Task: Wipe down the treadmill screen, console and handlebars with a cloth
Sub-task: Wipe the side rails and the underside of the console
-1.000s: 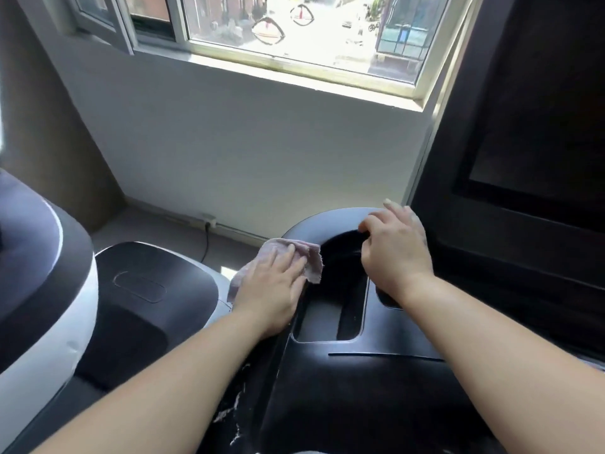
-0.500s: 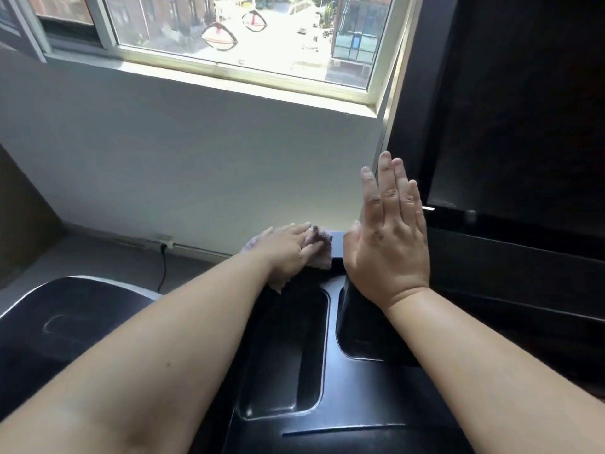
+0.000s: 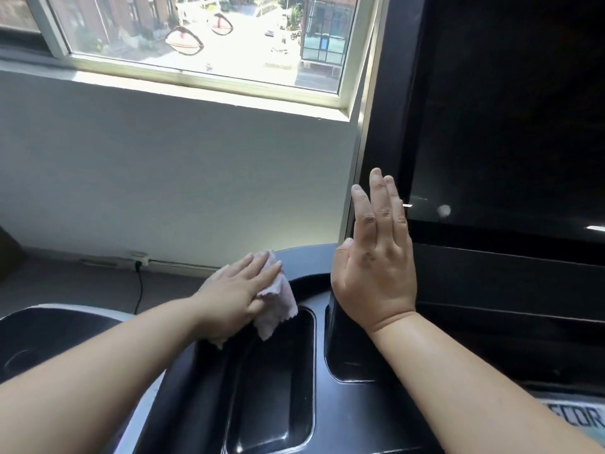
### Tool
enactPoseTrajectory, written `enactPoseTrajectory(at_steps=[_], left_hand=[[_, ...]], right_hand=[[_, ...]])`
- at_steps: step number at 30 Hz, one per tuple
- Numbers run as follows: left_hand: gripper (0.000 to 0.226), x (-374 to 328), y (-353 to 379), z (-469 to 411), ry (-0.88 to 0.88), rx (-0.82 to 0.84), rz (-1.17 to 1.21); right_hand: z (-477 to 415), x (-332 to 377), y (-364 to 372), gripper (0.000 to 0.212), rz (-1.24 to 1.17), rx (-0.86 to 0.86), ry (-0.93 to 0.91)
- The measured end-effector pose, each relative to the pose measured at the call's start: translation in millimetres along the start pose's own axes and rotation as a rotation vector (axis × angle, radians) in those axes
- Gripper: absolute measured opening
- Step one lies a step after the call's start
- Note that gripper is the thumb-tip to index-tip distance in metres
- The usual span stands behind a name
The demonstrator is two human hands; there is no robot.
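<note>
The black treadmill console (image 3: 353, 407) fills the lower middle, with two recessed trays. My left hand (image 3: 235, 293) presses a pale pink cloth (image 3: 278, 303) flat against the console's far left rim, fingers straight over it. My right hand (image 3: 376, 267) is raised with straight fingers pointing up, at the left edge of the dark screen (image 3: 510, 119); whether it touches the frame I cannot tell. The screen stands upright at the right.
A neighbouring machine's black and white housing (image 3: 42, 335) sits at lower left. A grey wall and a window (image 3: 203, 44) lie ahead. A power cable (image 3: 140, 290) runs from a socket on the floor by the wall. A label strip (image 3: 576, 417) shows at lower right.
My right hand has lifted off the console rim and now stands upright by the screen's edge. My left hand has slid the cloth along the console's far rim. The view has tilted up and right.
</note>
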State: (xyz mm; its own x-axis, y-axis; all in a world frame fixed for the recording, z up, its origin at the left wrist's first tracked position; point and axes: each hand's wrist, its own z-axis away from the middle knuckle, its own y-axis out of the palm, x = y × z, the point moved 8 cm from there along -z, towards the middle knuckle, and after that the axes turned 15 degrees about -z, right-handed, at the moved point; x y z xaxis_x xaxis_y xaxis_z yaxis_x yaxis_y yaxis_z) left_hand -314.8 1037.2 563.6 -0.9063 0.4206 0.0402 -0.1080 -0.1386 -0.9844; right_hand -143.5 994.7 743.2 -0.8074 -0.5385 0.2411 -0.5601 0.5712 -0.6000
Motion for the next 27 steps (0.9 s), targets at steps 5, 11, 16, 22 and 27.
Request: enactPoseTrajectory(at_steps=[5,11,16,22,27], left_hand=[[0.060,-16.7,-33.6,-68.4,-0.056,0.021,0.209],[0.058,-78.2,-57.4,-108.0,0.161,-0.023,0.195],[0.056,-48.2,-26.3,-21.4,0.167,-0.084,-0.073],[0.053,-44.4,-33.1,-16.4,0.126,-0.115,-0.067],[0.087,-65.0,-50.9,-84.1,0.129,-0.162,0.053]], right_hand=[[0.9,0.9,3.6,0.061,0.038,0.024,0.002],[1.8,3.2,4.9,0.062,0.086,0.027,-0.001],[0.8,4.1,11.8,0.061,0.189,0.085,-0.026],[1.2,4.7,12.0,0.059,0.191,0.074,-0.030],[1.0,5.2,8.4,0.059,0.124,0.037,-0.036]])
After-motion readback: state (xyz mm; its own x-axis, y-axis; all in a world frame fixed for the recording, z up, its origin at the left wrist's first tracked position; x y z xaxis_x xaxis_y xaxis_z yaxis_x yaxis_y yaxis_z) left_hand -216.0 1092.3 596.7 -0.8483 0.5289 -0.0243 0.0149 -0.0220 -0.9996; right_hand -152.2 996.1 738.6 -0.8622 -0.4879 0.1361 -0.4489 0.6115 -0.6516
